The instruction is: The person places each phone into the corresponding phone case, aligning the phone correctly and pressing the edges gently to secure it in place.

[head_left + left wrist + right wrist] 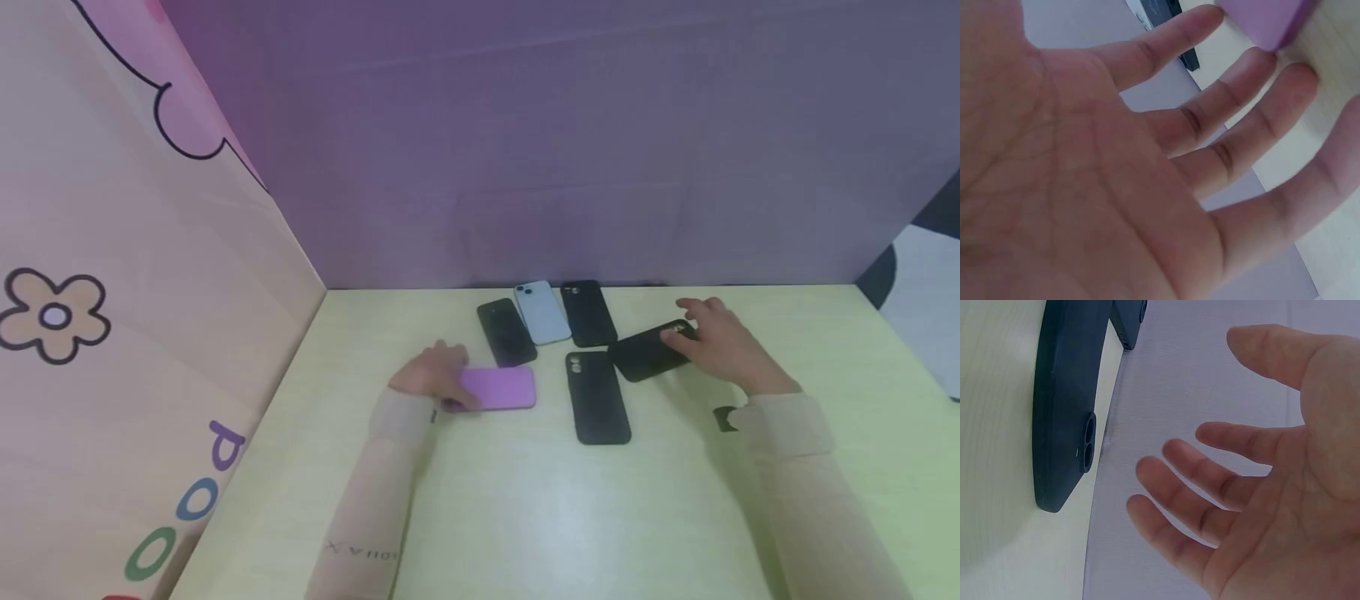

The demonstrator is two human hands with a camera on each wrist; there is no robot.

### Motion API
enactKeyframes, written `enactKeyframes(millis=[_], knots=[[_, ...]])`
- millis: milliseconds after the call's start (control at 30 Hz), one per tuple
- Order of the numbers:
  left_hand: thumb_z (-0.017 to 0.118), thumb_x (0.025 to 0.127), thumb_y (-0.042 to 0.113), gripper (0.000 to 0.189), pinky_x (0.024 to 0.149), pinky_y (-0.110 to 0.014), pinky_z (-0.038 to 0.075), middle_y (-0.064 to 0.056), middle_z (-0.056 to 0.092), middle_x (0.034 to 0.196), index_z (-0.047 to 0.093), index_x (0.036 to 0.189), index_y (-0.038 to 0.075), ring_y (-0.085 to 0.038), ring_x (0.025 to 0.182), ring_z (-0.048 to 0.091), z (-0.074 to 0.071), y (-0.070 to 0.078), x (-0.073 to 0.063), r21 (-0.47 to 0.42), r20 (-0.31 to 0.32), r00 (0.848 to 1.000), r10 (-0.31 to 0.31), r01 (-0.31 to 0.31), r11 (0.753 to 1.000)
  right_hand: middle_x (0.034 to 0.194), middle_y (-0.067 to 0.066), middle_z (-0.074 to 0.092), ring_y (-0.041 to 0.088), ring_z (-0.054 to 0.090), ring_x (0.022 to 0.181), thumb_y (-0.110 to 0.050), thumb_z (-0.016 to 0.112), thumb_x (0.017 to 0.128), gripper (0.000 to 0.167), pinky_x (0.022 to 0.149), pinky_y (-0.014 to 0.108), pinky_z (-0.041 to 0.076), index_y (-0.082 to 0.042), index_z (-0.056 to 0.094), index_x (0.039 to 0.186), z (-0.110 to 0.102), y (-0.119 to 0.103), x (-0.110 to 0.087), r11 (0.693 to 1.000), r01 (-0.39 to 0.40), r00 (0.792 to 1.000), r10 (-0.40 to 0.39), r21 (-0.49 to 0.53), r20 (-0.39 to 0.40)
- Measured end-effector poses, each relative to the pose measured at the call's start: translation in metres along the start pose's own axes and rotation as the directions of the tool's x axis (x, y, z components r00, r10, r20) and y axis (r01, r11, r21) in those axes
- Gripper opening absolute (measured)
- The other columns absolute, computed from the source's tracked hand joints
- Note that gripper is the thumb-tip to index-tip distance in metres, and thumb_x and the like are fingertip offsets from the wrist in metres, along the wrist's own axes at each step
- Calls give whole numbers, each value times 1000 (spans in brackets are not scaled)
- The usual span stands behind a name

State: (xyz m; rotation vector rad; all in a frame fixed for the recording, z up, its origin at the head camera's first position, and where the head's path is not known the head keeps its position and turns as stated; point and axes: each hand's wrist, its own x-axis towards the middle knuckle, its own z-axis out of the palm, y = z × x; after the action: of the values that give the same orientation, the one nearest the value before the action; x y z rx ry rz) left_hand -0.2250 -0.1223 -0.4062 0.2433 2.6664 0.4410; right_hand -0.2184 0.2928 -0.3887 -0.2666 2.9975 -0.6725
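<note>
My left hand [438, 372] is at the left end of a purple phone or phone case [504, 388], which lies flat on the table. In the left wrist view its fingers look mostly straight and spread, with fingertips by the corner of the purple phone or phone case [1269, 22]; firm contact cannot be told. On the right, my right hand [718, 340] hovers over the camera end of a tilted black phone case [647, 352]. The right wrist view shows its fingers spread and apart from that black phone case [1063, 406]. Nothing lies in the right palm.
Behind lie a dark phone [507, 332], a light blue phone [543, 312] and a black phone case [589, 313]. Another black phone case [600, 404] is front centre. A small dark piece [724, 418] lies near the right cuff. A purple-grey wall [525, 150] borders the table's far edge.
</note>
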Motion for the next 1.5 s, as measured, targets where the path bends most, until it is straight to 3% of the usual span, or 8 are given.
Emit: enactKeyframes(millis=[200,567,733,1000,1500], knots=[[88,55,43,77,73,-37,48,-5,50,102,55,120,16,-22,92,47,7,5,3,76,-10,996,83,-83,994,127,30,41,47,46,112,-50,46,95,75,92,65,37,6,29,142,2,1,0,1000,14,1000,-14,4,28],[85,57,51,89,74,-36,50,-5,47,112,49,131,18,-21,99,42,18,8,9,161,-68,989,133,-121,980,126,30,44,45,46,113,-48,47,95,72,92,63,38,6,31,142,4,-1,2,999,36,998,-36,3,43],[86,56,50,80,70,-34,48,-3,47,104,52,120,17,-20,95,42,22,13,12,190,-87,983,163,-144,971,125,29,46,44,48,111,-46,49,95,70,91,62,39,5,34,140,4,-3,2,999,41,999,-41,-3,36],[87,56,45,69,80,-38,51,0,55,101,58,111,16,-18,94,49,21,19,13,205,-97,974,203,-180,962,125,29,47,45,48,113,-44,50,95,67,93,63,38,5,37,139,7,-5,3,998,55,997,-54,-12,63],[87,54,41,57,69,-27,48,5,54,88,59,95,15,-14,81,52,20,19,21,212,-69,960,270,-250,945,127,31,42,46,46,112,-43,51,95,66,93,64,38,5,39,137,11,-1,1,998,62,997,-61,-13,50]])
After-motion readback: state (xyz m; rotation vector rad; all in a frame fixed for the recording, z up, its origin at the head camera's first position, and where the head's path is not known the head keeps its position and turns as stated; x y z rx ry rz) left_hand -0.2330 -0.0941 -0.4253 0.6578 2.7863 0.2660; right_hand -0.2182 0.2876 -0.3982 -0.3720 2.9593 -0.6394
